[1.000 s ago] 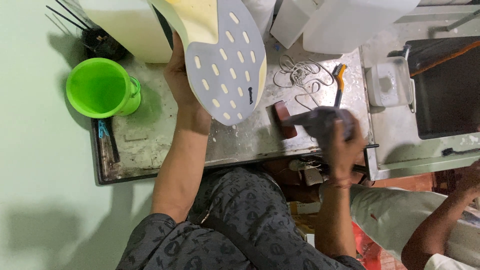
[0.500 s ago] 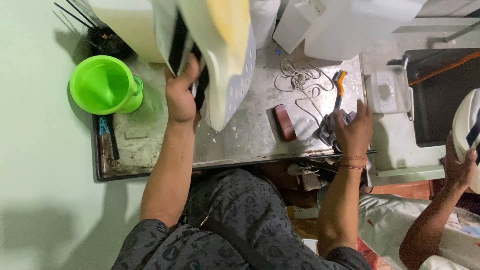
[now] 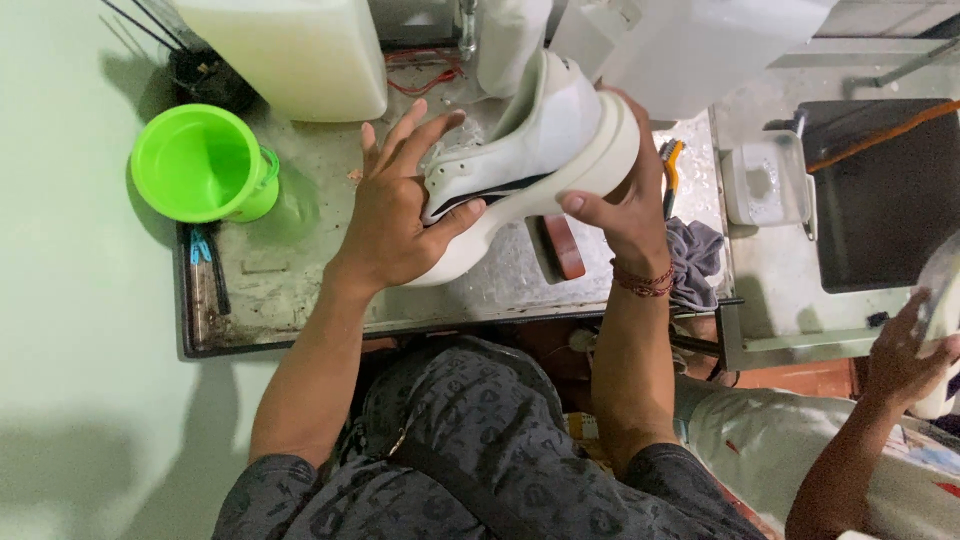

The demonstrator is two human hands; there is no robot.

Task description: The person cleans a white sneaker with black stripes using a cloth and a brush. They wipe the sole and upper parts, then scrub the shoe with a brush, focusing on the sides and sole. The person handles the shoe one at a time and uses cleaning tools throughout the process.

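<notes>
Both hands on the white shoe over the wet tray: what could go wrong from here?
1. The white shoe is held in the air by the left hand and right hand; the metal tray looks wet, so grip may slip.
2. The brush and grey cloth lie right beside the right hand; the wrist might knock them off.
3. The green cup stands near the left elbow's path and could tip.

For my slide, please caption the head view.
Left hand and right hand hold a white sneaker above a wet metal tray.
</notes>
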